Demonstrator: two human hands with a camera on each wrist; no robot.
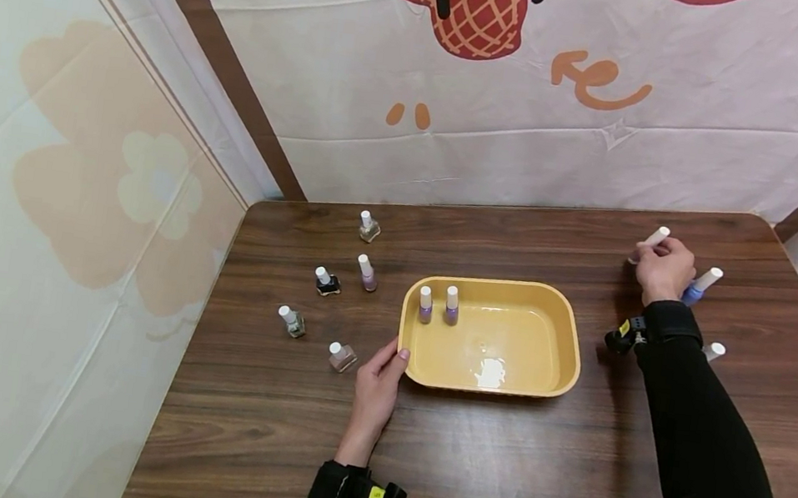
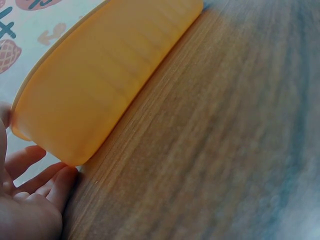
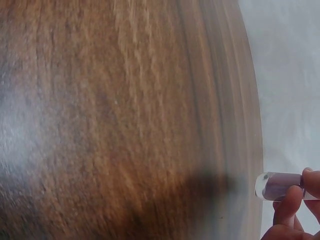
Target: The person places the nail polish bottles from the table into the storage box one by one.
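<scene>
My right hand (image 1: pixel 666 272) pinches a nail polish bottle (image 3: pixel 282 186) with a white cap and mauve polish, near the table's far right edge. In the right wrist view its clear glass base points away from the fingers. My left hand (image 1: pixel 377 385) grips the near left corner of a yellow tray (image 1: pixel 487 387), thumb at the rim and fingers against the outer wall (image 2: pixel 95 90). Inside the tray, at its left end, two purple nail polish bottles, one (image 1: pixel 425 306) beside the other (image 1: pixel 452 306), stand upright with white caps.
Left of the tray several nail polish bottles are spread out, among them a dark one (image 1: pixel 328 283), a mauve one (image 1: pixel 368 273) and a pinkish one (image 1: pixel 343 358). A blue bottle (image 1: pixel 702 286) is beside my right wrist; another white cap (image 1: pixel 714 351) shows past the forearm.
</scene>
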